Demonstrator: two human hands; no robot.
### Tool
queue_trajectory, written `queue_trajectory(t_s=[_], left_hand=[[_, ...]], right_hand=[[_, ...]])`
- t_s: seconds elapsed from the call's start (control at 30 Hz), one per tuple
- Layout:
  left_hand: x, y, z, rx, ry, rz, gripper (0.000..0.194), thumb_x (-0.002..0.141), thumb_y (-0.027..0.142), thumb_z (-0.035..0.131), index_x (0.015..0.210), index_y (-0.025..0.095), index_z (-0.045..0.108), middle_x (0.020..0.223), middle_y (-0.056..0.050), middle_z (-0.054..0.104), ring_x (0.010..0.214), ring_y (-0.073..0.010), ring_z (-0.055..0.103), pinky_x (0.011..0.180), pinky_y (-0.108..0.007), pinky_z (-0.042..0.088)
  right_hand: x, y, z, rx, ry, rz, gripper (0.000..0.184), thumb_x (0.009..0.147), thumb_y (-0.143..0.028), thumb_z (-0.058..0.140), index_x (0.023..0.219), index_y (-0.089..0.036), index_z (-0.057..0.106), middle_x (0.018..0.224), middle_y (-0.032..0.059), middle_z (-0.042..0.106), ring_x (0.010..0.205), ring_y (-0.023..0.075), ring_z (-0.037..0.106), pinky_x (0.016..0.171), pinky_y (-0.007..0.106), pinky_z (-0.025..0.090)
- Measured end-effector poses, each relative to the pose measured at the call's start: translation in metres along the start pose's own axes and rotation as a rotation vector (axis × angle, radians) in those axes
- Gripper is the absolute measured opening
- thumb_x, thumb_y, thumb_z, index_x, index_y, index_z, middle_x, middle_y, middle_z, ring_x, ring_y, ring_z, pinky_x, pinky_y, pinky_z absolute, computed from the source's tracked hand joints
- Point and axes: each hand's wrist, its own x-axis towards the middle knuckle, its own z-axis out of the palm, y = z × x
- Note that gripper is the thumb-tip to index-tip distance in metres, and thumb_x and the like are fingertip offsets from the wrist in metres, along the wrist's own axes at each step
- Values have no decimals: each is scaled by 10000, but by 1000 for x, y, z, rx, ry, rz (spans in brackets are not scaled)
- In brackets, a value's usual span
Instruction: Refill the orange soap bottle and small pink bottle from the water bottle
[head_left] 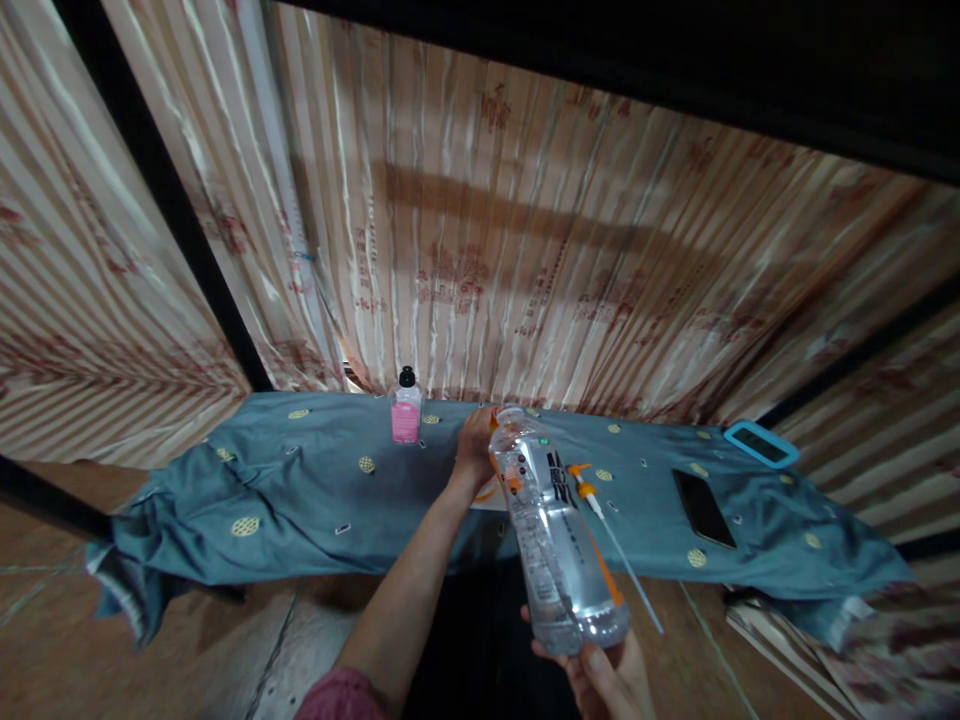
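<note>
A clear plastic bottle [551, 540] with a silver, orange and black label is tilted, its neck pointing away from me and its base towards me. My right hand [611, 675] grips it at the base. Close beside the bottle's neck, my left hand [474, 452] is closed, its fingertips partly hidden. A bit of orange shows at those fingers, but I cannot make out what they hold. Just right of the bottle lies an orange-and-white pump head [589, 492], its long thin tube reaching past the cloth's front edge. Something white and orange [487, 495] lies partly hidden below my left wrist.
A small bottle of pink liquid with a black cap [406, 408] stands at the back left of the blue-green cloth [300, 480]. To the right lie a dark phone [703, 508] and a blue-framed device [761, 443]. Dark posts and a striped curtain [465, 220] enclose the space.
</note>
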Motion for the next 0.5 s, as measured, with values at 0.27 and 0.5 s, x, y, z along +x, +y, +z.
queue_trajectory(t_s=[0.27, 0.5], left_hand=[[-1, -2, 3, 3, 7, 14, 67, 906, 233, 691, 952, 187, 708, 986, -91, 754, 948, -255, 710, 886, -393, 582], [0, 1, 0, 17, -29, -1, 104, 898, 232, 696, 996, 203, 715, 1043, -84, 768, 1009, -248, 702, 933, -387, 576]], right_hand=[[-2, -3, 2, 3, 13, -1, 590, 510, -465, 1054, 988, -235, 797, 883, 115, 894, 756, 315, 859, 627, 336, 682], [-1, -2, 1, -22, 21, 11, 602, 517, -473, 1046, 1014, -249, 790, 884, 113, 896, 771, 327, 861, 643, 352, 687]])
